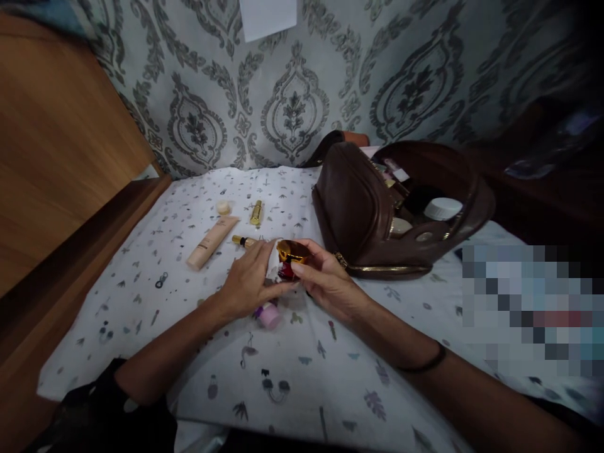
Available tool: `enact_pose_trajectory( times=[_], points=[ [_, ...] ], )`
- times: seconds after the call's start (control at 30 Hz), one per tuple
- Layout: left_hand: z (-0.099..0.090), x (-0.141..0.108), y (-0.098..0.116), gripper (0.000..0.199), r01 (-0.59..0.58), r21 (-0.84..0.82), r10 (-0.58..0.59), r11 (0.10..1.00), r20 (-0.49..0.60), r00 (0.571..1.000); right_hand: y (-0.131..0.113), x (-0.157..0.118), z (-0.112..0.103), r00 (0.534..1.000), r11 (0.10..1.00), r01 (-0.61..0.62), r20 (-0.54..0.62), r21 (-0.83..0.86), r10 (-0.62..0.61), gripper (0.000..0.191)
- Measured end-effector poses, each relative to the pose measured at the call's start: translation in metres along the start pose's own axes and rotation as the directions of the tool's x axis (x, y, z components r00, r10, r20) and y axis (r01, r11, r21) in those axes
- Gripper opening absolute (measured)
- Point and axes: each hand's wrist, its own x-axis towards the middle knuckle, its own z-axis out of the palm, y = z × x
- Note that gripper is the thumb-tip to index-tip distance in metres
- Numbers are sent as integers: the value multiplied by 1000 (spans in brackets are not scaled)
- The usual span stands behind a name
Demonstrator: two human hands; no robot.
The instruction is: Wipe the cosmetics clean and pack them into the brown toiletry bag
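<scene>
Gold-and-red container (292, 253) — clasped between both curled hands (250, 277) (328, 282) — right thumb (304, 273) against its near side

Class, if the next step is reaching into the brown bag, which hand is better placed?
Probably the right hand, though it holds the red-and-gold item: it is nearer the brown bag than the left hand.

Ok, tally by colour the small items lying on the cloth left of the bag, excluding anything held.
Beige: 1, the tube
Cream: 1, the small round piece
Gold: 2, the small container and the black-banded piece
Purple and pink: 1, the partly hidden piece
Total: 5
</scene>
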Motion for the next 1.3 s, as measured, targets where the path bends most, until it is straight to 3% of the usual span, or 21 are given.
enact_pose_trajectory(
  times=[0.33,0.57,0.7,0.8,1.03,1.3],
  points=[
    [-3,0,-6,69,-71,-10,70,997,-86,994,-3,-2,1,1000,997,11,22,-82,-10,48],
    [0,-3,-4,87,-114,63,121,991,-118,986,-3,-3,3,996,995,-79,58,68,75,38],
    [3,-4,-5,76,-207,203,240,957,-155,958,2,-1,1,992,990,-122,29,73,120,41],
    [3,-4,-4,65,-232,252,281,939,-179,943,5,-1,0,996,996,-83,28,22,82,42],
    [-2,0,-3,60,-258,125,280,958,-212,936,2,-3,2,992,995,-83,100,62,76,34],
    [-7,1,-1,57,-281,81,292,956,-239,926,2,0,-3,995,997,-62,80,52,58,32]
  ],
)
